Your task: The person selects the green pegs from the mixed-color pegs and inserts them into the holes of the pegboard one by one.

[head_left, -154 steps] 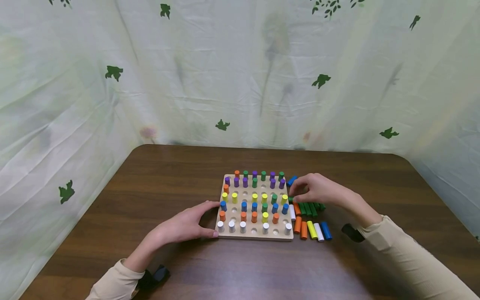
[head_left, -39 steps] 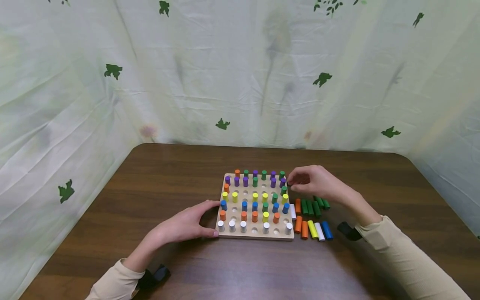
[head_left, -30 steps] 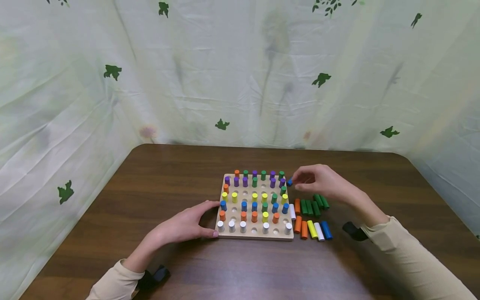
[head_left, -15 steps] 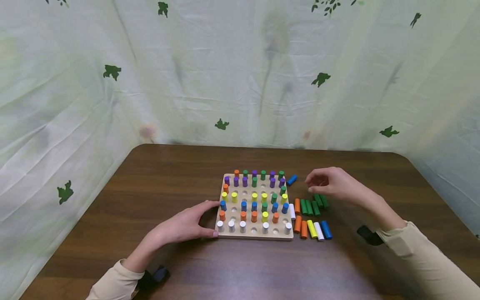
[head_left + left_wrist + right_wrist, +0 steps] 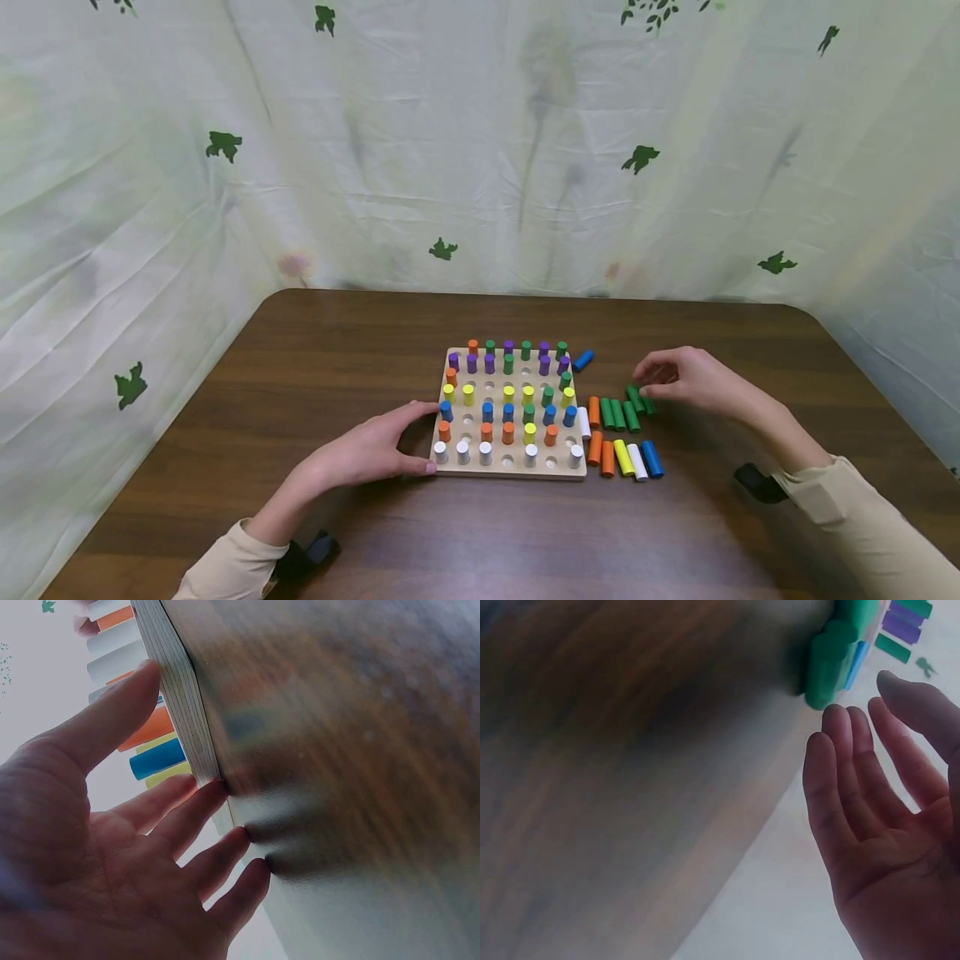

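Note:
A wooden pegboard [image 5: 510, 477] lies on the table, with rows of orange, green, purple, yellow, blue and white pegs standing in it. My left hand [image 5: 360, 447] rests at its left side, thumb at the near corner. In the left wrist view the left fingers [image 5: 196, 810] extend along the board's edge, near a blue peg [image 5: 157, 759]. Right of the board, my right hand [image 5: 693, 381] is over loose green pegs [image 5: 635, 400]. The right wrist view shows its fingers loosely extended beside a green peg [image 5: 827, 671]; whether they touch it, I cannot tell.
Between board and right hand lie more loose pegs: a green group [image 5: 618, 415], an orange peg [image 5: 594, 412] and a white peg [image 5: 584, 423]. Nearer are a yellow peg [image 5: 624, 459] and a blue peg [image 5: 652, 460]. Another blue peg [image 5: 582, 361] lies by the far right corner.
A green peg now stands in the board's third row, at the right. My right hand left the blue peg by the far corner and moved right, then down to the green pegs.

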`<state>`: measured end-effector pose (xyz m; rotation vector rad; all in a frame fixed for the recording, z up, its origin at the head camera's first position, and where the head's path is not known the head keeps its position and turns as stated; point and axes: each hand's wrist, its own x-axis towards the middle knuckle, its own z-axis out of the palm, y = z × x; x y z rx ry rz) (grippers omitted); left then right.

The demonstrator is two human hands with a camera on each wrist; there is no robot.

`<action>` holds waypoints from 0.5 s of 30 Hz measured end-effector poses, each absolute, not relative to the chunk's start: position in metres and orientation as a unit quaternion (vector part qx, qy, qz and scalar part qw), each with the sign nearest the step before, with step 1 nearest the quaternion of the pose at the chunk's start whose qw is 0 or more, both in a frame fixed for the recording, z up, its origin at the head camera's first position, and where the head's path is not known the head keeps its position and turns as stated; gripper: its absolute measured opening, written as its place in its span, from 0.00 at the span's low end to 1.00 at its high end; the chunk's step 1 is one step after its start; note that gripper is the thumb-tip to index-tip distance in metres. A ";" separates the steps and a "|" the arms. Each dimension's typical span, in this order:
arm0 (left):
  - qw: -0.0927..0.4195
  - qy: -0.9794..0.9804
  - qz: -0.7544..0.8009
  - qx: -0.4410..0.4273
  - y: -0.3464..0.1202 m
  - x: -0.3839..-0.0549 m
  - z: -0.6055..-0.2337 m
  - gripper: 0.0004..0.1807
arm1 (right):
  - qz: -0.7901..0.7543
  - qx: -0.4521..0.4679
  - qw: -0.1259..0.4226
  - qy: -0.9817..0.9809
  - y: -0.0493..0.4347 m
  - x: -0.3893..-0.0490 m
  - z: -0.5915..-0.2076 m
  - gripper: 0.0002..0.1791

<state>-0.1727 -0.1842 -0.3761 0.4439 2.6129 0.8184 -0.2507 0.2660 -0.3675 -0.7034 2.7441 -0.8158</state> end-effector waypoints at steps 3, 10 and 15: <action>0.184 0.925 0.292 0.156 -0.184 -0.173 -0.376 0.47 | -0.272 -0.229 0.101 0.929 0.271 -0.251 -0.371 0.11; 0.185 0.926 0.291 0.155 -0.185 -0.173 -0.375 0.47 | -0.271 -0.220 0.111 0.930 0.274 -0.251 -0.379 0.11; 0.186 0.926 0.291 0.156 -0.185 -0.173 -0.376 0.47 | -0.274 -0.221 0.110 0.929 0.270 -0.252 -0.383 0.11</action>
